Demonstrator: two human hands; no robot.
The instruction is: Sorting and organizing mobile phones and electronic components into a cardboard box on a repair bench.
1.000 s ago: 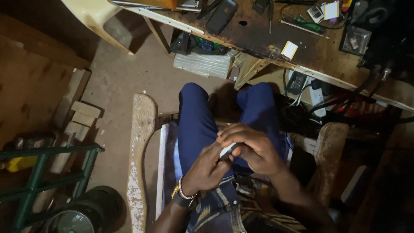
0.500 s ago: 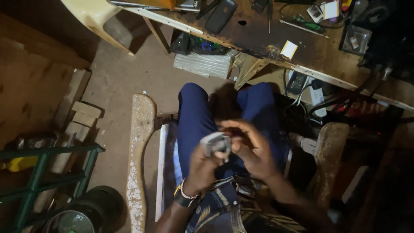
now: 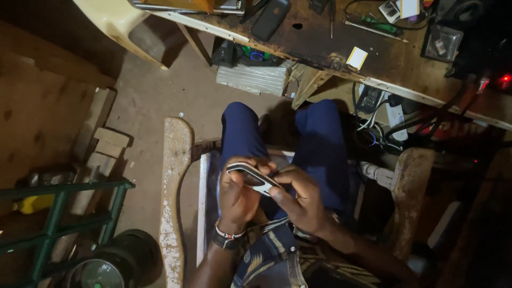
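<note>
Both hands meet over my lap, above my blue trousers [image 3: 320, 144]. My left hand [image 3: 237, 200] cradles a small flat device [image 3: 253, 177] with a dark face and pale rim, tilted edge-up. My right hand [image 3: 301, 200] pinches the device's right end with thumb and fingers. A beaded bracelet and dark band circle my left wrist [image 3: 226, 237].
A cluttered wooden workbench [image 3: 325, 48] runs across the top with a dark phone [image 3: 271, 18], a green-handled screwdriver [image 3: 373, 24] and small parts. Cables and a power strip [image 3: 394, 114] hang below. A wooden plank [image 3: 173, 192], green metal frame [image 3: 58, 213] and black round object [image 3: 120, 261] lie left.
The device, earlier hidden between my closed hands, has been turned and raised so its dark face and pale rim show. Both hands stayed over my lap.
</note>
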